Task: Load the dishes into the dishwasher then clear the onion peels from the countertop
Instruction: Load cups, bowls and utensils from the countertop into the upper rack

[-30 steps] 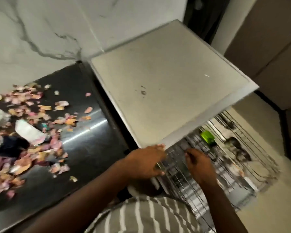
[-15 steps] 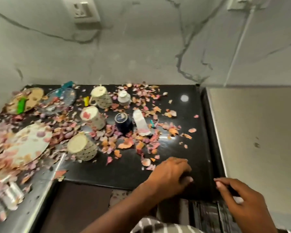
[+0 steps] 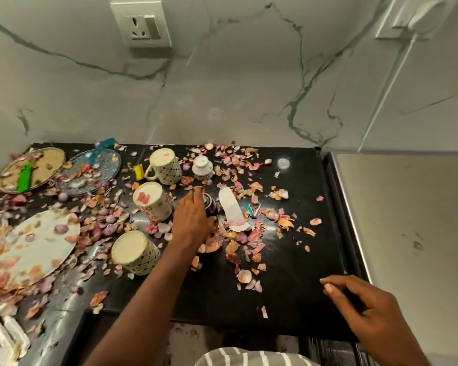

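Loading dishes: the left hand point(image 3: 192, 220) curls its grip round the dark cup point(image 3: 211, 207) mid-surface; the right hand point(image 3: 368, 315) hangs loose, empty. Next: lift the cup clear of the peels point(image 3: 238, 249).

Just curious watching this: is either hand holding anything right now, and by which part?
The left hand closes over the dark cup, its grip around the cup's side; how firm cannot be told. The right hand holds nothing.

A white wall socket point(image 3: 141, 23) sits on the grey-veined marble backsplash point(image 3: 249, 83).
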Tool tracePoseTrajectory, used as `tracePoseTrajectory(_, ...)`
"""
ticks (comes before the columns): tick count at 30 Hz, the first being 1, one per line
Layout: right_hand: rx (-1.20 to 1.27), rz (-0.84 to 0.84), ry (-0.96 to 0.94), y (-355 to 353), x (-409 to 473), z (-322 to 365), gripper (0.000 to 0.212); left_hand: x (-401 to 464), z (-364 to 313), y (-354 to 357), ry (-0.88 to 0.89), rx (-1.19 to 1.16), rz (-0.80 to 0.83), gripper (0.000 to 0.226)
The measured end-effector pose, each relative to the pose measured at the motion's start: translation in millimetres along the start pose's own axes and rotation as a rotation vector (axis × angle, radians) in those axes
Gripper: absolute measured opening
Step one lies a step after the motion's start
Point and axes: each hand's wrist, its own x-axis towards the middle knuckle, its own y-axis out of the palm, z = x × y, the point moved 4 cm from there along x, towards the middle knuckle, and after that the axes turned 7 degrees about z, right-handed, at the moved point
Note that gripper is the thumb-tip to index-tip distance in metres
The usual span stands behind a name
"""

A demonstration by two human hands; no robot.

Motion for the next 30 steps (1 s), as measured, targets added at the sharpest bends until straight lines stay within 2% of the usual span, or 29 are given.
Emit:
tracePoseTrajectory(4, 0.016, -0.052, 0.059, -0.3, -7.6, -2.8, 0.027, 12.8, 6.9, -6.2, -0.003, -0.112, 0.005, 0.088)
tracePoseTrajectory(6, 0.011, -0.080, 0.071, 0.0, -11.6, -2.9, 0.028, 5.2, 8.4, -12.6, -0.044, -0.357, -0.080, 0.087)
tracePoseTrajectory(8, 0.023, -0.121, 0.085, 0.0, -15.7, -4.7, 0.028, -5.2, 9.7, -11.4, -0.149, -0.751, -0.060, 0.099)
tracePoseTrajectory(9, 0.041, -0.141, 0.096, -0.3, -17.4, -5.6, 0.027, -10.7, 7.0, -7.0, -0.211, -1.009, 0.018, 0.105)
tracePoseTrajectory(11, 0.070, -0.144, 0.111, 1.2, -18.8, -7.0, 0.025, -25.4, -6.4, 2.6, -0.339, -1.547, 0.277, 0.103)
tracePoseTrajectory(12, 0.072, -0.134, 0.111, 2.0, -18.6, -7.1, 0.025, -33.1, -16.0, 5.9, -0.381, -1.734, 0.402, 0.099)
tracePoseTrajectory(14, 0.058, -0.107, 0.100, 2.0, -17.5, -4.5, 0.026, -48.3, -33.3, 10.2, -0.439, -1.903, 0.528, 0.092)
tracePoseTrajectory(17, 0.040, -0.067, 0.078, 0.3, -15.3, 3.1, 0.026, -64.3, -52.6, 16.1, -0.376, -1.906, 0.585, 0.087)
tracePoseTrajectory(19, 0.032, -0.052, 0.061, -2.8, -16.1, 7.3, 0.025, -73.9, -65.3, 18.3, -0.269, -1.810, 0.614, 0.084)
tracePoseTrajectory(22, 0.143, -0.070, 0.063, -6.8, -20.5, 11.4, 0.021, -94.3, -88.9, 10.9, 0.032, -1.534, 0.508, 0.067)
tracePoseTrajectory(25, 0.452, -0.078, 0.185, -7.0, -26.0, 15.7, 0.026, -121.8, -122.9, -6.3, 0.450, -1.104, 0.336, 0.052)
tracePoseTrajectory(27, 0.626, -0.056, 0.253, -3.1, -30.8, 17.5, 0.030, -142.9, -148.7, -10.0, 0.713, -0.861, 0.249, 0.061)
tracePoseTrajectory(30, 0.857, -0.093, 0.298, -0.4, -39.0, 16.5, 0.032, -169.1, -179.5, -5.1, 0.859, -0.624, 0.170, 0.074)
